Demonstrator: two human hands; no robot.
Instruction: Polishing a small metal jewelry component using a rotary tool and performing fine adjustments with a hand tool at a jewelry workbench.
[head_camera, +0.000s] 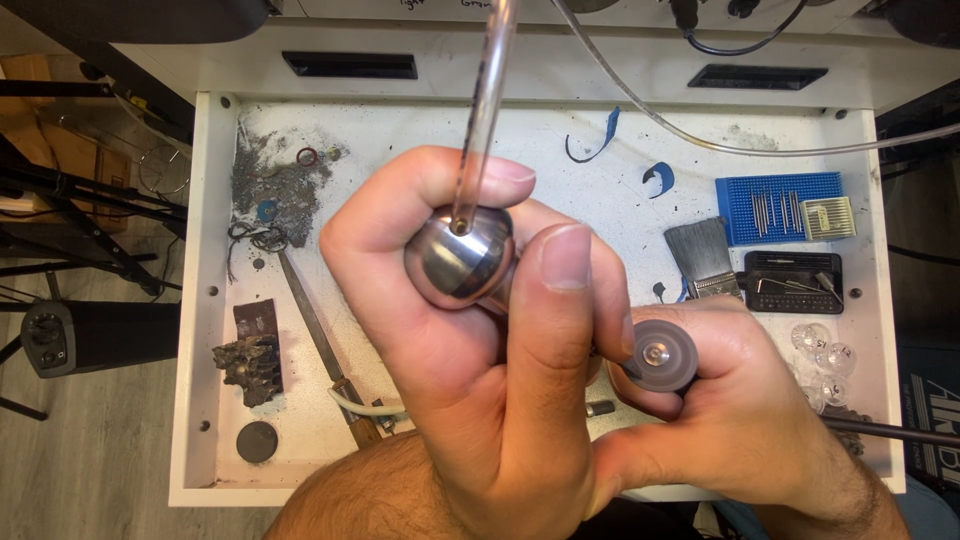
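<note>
The left hand (470, 350) is gripping a rounded, polished metal piece (458, 258) between curled fingers and thumb, holding it up above the middle of the white table (520, 150), with the thumb (560, 290) pointing upward just beside the metal. A clear tube (487, 100) is running down from the top of the view and is meeting a small hole in the top of the metal piece. The right hand (740, 400) is lying just to the right of and partly under the left one, the two hands touching, and its fingers are closing around a rotary tool whose grey disc wheel (657, 355) is facing the camera; the tool's dark shaft (890, 430) is leading off to the right. How the disc is meeting the metal piece is hidden behind the left hand. On the table, a file with a wooden handle (315, 335) is lying to the left, near a pile of grey metal dust (270, 175), a rough dark lump (250, 362) and a dark round disc (257, 441). To the right, a flat brush (703, 255) is lying beside a blue bit holder (775, 205) and a black case of small tools (793, 281), with blue plastic curls (598, 140) lying farther back and a few clear round capsules (825, 360) sitting near the right edge.
</note>
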